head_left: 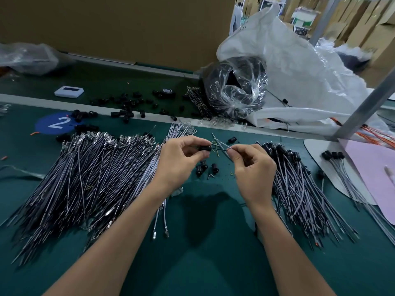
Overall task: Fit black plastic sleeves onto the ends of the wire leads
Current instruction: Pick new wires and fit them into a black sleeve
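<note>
A wide fan of bare wire leads [89,167] covers the left of the green mat [203,248], running out to its near-left edge. Just beside it, the left hand [179,159] pinches a black sleeve [205,148]. The right hand [252,167] pinches a thin lead [222,148] that runs to the sleeve. Loose sleeves [202,166] lie below the hands. Sleeved leads [299,184] pile up at the right, near a pink sheet [372,171]. Bare mat lies between the forearms.

A black sleeve [204,148] is pinched in the left hand [181,159]. Wire leads [222,147] are held by the right hand [252,167] above a green table [213,231].
</note>
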